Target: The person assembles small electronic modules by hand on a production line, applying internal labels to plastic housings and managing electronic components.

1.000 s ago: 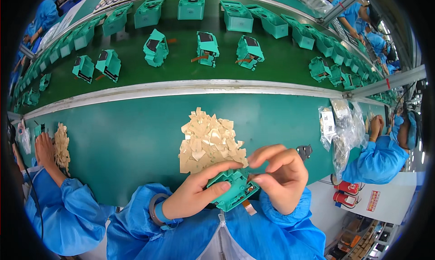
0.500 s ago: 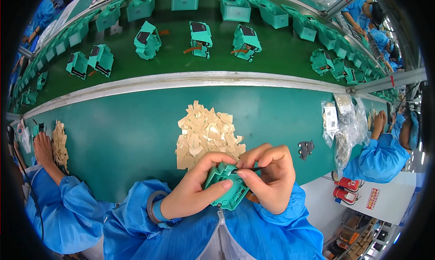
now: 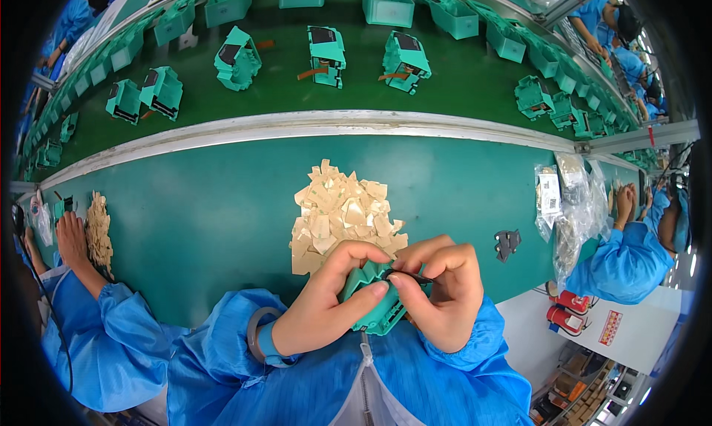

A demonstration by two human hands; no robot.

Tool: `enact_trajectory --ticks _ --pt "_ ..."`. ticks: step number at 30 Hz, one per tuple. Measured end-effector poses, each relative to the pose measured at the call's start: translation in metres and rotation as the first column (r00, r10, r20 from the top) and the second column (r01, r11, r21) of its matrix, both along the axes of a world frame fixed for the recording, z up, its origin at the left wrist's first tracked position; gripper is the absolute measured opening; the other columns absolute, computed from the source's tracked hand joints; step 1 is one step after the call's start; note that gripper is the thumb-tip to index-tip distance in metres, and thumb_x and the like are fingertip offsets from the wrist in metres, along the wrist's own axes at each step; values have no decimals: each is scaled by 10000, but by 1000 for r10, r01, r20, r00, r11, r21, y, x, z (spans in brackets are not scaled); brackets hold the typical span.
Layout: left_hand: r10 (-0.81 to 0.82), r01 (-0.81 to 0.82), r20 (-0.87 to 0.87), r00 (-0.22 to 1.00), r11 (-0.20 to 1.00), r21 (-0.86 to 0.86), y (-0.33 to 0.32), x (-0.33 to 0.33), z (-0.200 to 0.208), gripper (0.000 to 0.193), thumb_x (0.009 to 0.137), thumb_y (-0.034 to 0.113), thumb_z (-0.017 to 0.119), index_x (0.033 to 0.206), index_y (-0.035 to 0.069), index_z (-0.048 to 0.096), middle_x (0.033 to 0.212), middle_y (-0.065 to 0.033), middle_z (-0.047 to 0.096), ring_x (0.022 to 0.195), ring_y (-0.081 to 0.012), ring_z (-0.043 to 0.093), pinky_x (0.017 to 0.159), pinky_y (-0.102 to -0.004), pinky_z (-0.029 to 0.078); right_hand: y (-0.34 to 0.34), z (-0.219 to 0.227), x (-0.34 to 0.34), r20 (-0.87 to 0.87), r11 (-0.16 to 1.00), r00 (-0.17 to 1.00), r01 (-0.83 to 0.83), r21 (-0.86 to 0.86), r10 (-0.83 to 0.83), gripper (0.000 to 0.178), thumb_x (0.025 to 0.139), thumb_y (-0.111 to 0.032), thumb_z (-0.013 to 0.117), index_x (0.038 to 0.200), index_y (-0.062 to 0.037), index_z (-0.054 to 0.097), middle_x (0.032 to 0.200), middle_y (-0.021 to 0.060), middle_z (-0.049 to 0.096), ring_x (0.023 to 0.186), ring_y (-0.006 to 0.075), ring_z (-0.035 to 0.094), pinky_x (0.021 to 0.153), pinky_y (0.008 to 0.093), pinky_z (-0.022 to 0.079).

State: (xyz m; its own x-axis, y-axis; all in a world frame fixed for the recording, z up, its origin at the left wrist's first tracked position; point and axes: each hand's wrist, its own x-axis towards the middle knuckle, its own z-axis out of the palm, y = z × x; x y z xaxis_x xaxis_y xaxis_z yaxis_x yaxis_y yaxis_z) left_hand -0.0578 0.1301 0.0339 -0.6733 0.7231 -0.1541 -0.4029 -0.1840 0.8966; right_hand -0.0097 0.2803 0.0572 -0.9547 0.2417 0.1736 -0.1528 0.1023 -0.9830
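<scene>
Close to my chest, my left hand [image 3: 315, 315] is wrapped round a green plastic housing [image 3: 384, 320], its thumb lying across the near face. Between the thumb and fingers of my right hand [image 3: 451, 296] is a thin black strip [image 3: 417, 278], one end of which meets the housing's upper right part. The fingers hide where strip and housing join. Just beyond my hands lies a heap of tan paper pieces [image 3: 345, 211]. A few dark grey flat pieces [image 3: 507, 244] rest on the bench to the right.
Past a metal rail [image 3: 319, 123], a green belt [image 3: 193, 92] carries several green housings [image 3: 326, 55]. Clear plastic bags [image 3: 575, 203] lie at the right. Co-workers sit on both sides; one co-worker's hand [image 3: 72, 240] rests on the bench at left.
The housing has tipped and shifted slightly up in my left hand. My right fingers have moved the black strip's tip closer to my left thumb. My view has shifted a little.
</scene>
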Motion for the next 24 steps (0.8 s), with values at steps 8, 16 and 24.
enact_trajectory --ticks 8,16,24 --pt "13 -13 13 1000 1000 -21 4 0 -1 276 879 47 530 1131 21 420 1050 -66 510 969 -98 481 824 -244 403 6 -1 2 37 997 998 -62 47 60 339 735 161 588 875 -54 367 839 111 507 794 196 565 720 313 470" --pt "23 -23 -21 1000 999 -36 7 3 -3 257 879 55 534 1114 28 435 1033 -54 509 940 -93 482 802 -240 405 5 -3 4 -7 994 999 -33 101 34 335 730 151 608 874 -52 384 810 106 517 746 181 564 663 288 465" --pt "30 -31 -33 999 998 -54 11 3 -4 242 873 56 539 1096 29 450 1014 -54 508 933 -96 482 794 -242 406 6 -3 4 -47 984 999 14 177 -6 327 718 132 648 863 -44 413 792 106 538 693 170 564 590 269 458"
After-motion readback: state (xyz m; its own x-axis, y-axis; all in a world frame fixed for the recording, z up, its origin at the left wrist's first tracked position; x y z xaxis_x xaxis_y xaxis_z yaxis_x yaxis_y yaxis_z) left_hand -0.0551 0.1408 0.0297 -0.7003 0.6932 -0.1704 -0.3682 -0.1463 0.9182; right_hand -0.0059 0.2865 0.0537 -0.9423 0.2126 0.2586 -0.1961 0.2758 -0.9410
